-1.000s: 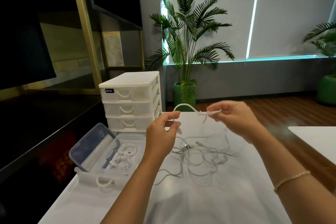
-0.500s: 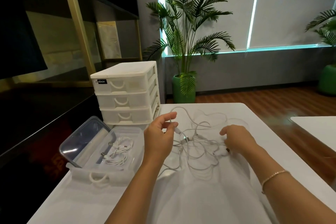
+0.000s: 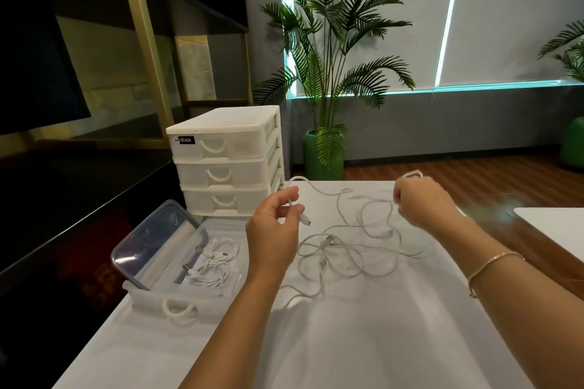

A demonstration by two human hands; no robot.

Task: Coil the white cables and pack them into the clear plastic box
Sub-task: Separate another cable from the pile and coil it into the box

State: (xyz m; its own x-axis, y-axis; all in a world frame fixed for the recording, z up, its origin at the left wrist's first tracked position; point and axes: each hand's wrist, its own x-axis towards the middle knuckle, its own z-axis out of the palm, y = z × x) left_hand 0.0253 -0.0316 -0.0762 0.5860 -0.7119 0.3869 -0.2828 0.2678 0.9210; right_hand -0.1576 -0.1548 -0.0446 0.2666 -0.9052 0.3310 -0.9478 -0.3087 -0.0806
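Note:
A tangle of loose white cables (image 3: 344, 254) lies on the white table (image 3: 363, 341) between my hands. My left hand (image 3: 273, 230) pinches one white cable near its plug end (image 3: 306, 220), above the table. My right hand (image 3: 422, 204) is raised at the right and grips a loop of white cable (image 3: 410, 174) that sticks up above its knuckles. The clear plastic box (image 3: 234, 281) stands open at the left, its lid (image 3: 148, 240) tilted back, with coiled white cables (image 3: 213, 265) inside.
A white three-drawer organiser (image 3: 226, 164) stands behind the box at the table's back left. A dark counter runs along the left. A potted palm (image 3: 325, 79) stands beyond the table. Another white table edge (image 3: 553, 218) shows at the right.
My right hand rose from the cable pile, pulling a loop of cable up and to the right. My left hand kept its pinch near the plug end.

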